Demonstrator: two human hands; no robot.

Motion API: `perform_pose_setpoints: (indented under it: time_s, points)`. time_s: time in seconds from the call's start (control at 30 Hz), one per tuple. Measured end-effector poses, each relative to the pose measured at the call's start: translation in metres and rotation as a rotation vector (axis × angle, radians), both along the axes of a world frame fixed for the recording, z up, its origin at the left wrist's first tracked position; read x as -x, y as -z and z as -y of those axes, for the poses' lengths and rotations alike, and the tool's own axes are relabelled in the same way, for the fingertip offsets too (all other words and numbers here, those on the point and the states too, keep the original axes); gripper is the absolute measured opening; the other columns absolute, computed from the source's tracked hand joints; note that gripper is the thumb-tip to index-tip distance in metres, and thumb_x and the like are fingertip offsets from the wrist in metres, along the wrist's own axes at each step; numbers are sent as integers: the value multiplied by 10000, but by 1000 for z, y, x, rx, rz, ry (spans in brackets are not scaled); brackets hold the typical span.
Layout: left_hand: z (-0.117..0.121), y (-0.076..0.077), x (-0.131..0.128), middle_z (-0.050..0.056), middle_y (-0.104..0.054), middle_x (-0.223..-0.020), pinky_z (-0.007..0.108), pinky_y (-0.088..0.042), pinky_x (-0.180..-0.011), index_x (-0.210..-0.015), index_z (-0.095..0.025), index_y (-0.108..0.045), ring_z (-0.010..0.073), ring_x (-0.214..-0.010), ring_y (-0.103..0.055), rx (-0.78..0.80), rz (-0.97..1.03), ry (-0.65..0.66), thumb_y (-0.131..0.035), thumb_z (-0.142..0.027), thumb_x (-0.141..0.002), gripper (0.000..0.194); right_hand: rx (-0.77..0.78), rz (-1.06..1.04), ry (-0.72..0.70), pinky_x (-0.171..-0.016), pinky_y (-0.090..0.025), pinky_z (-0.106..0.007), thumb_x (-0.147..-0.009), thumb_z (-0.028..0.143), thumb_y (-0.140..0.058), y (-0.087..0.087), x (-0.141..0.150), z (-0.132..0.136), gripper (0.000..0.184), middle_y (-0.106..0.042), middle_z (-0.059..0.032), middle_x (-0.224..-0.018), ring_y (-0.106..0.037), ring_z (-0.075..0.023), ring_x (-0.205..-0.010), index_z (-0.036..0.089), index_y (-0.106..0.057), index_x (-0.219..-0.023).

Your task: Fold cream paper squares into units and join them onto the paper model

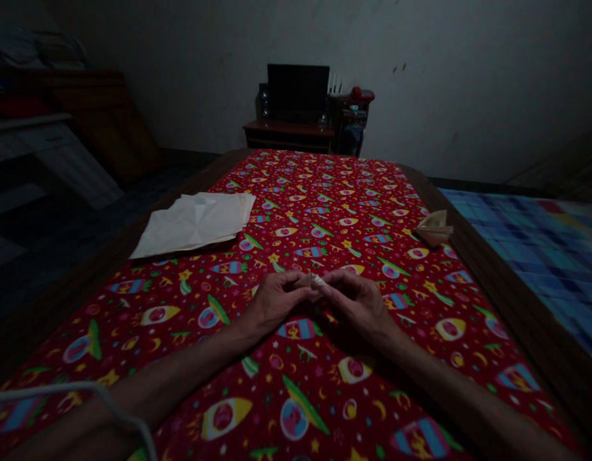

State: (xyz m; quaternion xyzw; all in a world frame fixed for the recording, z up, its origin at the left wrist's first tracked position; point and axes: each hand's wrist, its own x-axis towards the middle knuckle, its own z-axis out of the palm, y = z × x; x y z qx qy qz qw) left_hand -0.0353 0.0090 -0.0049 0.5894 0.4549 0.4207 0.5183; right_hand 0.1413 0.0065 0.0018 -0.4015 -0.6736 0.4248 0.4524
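Between my fingertips, over the middle of the red patterned cloth (303, 211), is a small folded piece of pale paper (318, 281). My left hand (278, 298) pinches its left end with thumb and forefinger. From the other side my right hand (359, 299) grips it the same way, and the two hands nearly meet. Most of the paper is covered by my fingers, so its exact shape cannot be made out. To the left lies a stack of creased pale paper sheets (195, 222). A folded paper piece (434, 228) with pointed flaps stands near the cloth's right edge.
A white cable (70, 387) crosses over my left forearm. The cloth covers a dark wooden table (498, 282). Beyond its far end, a black monitor (298, 91) sits on a small stand (289, 130). A blue checked surface (521, 237) is at the right, wooden drawers (89, 105) at the left.
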Motion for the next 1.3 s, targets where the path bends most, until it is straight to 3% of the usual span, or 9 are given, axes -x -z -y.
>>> perform_pose_setpoints:
  time_s: [0.17, 0.33, 0.5, 0.77, 0.9, 1.07, 1.2, 1.3]
  points:
    - [4, -3, 0, -34, -600, -616, 168, -435, -496, -733, -132, -661, 80, -526, -537, 56, 59, 52, -698, -351, -677, 229, -35, 84, 26, -581, -471, -221, -816, 301, -576, -6, -5, 0, 143, -660, 2, -687, -606, -127, -629, 197, -661, -767]
    - [6, -2, -1, -3, -634, -604, 193, -509, -486, -782, -132, -651, 107, -504, -605, 104, 105, 89, -599, -488, -766, 361, 13, 120, 15, -571, -466, -223, -819, 325, -570, -4, -6, -1, 168, -652, 2, -677, -606, -134, -629, 193, -661, -766]
    - [6, -1, -1, 16, -649, -607, 180, -510, -444, -842, -126, -647, 111, -484, -627, 6, 1, 106, -506, -495, -842, 395, 6, 63, 37, -601, -481, -228, -809, 308, -575, -2, -6, -3, 134, -675, -1, -733, -620, -135, -663, 201, -657, -814]
    - [7, -2, 1, -7, -599, -516, 176, -428, -349, -729, -140, -606, 98, -371, -548, -97, -165, 135, -425, -460, -885, 399, -33, 125, -33, -634, -492, -235, -818, 274, -570, -3, -11, -4, 133, -692, -17, -800, -636, -140, -718, 199, -667, -869]
    - [7, -4, 3, -33, -540, -445, 162, -381, -341, -654, -154, -575, 83, -338, -505, -133, -228, 156, -392, -418, -900, 405, -226, 237, -129, -672, -487, -237, -847, 249, -542, -7, -15, -3, 158, -688, -43, -855, -630, -137, -759, 184, -653, -939]
    - [9, -6, 1, -50, -505, -416, 154, -341, -313, -618, -160, -532, 75, -302, -477, -122, -278, 148, -392, -415, -897, 404, -485, 351, -123, -685, -467, -240, -863, 223, -537, -7, -18, -3, 140, -671, -57, -862, -607, -131, -758, 175, -617, -967]
    - [9, -6, 0, -66, -483, -425, 154, -328, -320, -639, -161, -522, 72, -310, -475, -124, -287, 148, -413, -401, -890, 364, -520, 356, -189, -628, -455, -235, -872, 190, -495, -6, -18, -4, 115, -647, -63, -817, -590, -135, -714, 173, -596, -923]
    - [7, -7, -1, -65, -456, -451, 151, -338, -405, -583, -154, -502, 55, -379, -457, -308, -341, 131, -445, -311, -874, 335, -460, 385, -232, -633, -446, -237, -868, 189, -502, -8, -19, -4, 91, -624, -51, -816, -571, -134, -715, 182, -579, -915]
